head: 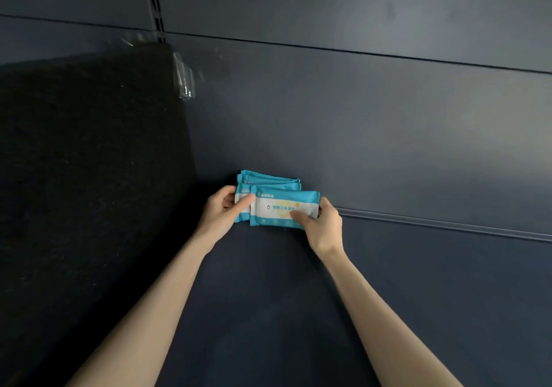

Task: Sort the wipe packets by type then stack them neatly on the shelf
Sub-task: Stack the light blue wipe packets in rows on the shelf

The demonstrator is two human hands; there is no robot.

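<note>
Several blue-and-white wipe packets form a stack (pixel 268 182) standing on edge against the dark back panel, at the back left of the shelf (pixel 268 297). The front packet (pixel 283 208) has a white middle band with printed text. My left hand (pixel 222 211) grips the stack's left end, thumb across the front. My right hand (pixel 321 225) pinches the front packet's right end, thumb on its face and fingers behind it. Both forearms reach in from the bottom of the view.
A black speckled side panel (pixel 89 177) walls off the left, with crumpled clear tape (pixel 185 78) at its upper corner. A slotted upright (pixel 155 4) runs up the back panel. A clear strip (pixel 448 225) lies along the shelf's back edge to the right.
</note>
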